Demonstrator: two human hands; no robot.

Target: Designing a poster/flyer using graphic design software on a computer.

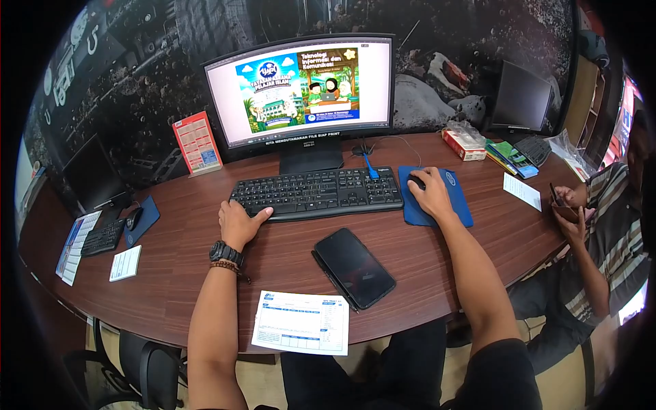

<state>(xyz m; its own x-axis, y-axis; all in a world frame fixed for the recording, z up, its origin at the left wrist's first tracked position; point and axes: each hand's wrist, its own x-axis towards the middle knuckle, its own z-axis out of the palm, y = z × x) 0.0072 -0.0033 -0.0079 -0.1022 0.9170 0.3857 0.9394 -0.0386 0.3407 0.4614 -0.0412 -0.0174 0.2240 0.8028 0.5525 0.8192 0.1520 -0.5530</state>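
Note:
My left hand (240, 224) rests on the lower left corner of a black keyboard (314, 196), thumb stretched out over its front edge, holding nothing. A black watch and a beaded bracelet are on that wrist. On a blue mouse pad (459, 199) to the right, my right hand (432, 192) is wrapped over a black computer mouse (416, 180), which it partly hides. Behind the keyboard stands a curved monitor (298, 90), lit with two colourful cover designs side by side. A dark smartphone (355, 266) and a printed form (301, 323) lie between my forearms.
At the right sits another person (601, 232) holding a phone and a wallet-like brown thing. A red box (463, 144), booklets (512, 159) and a second monitor (523, 98) stand back right. A desk calendar (197, 142) and a note pad (126, 264) are on the left.

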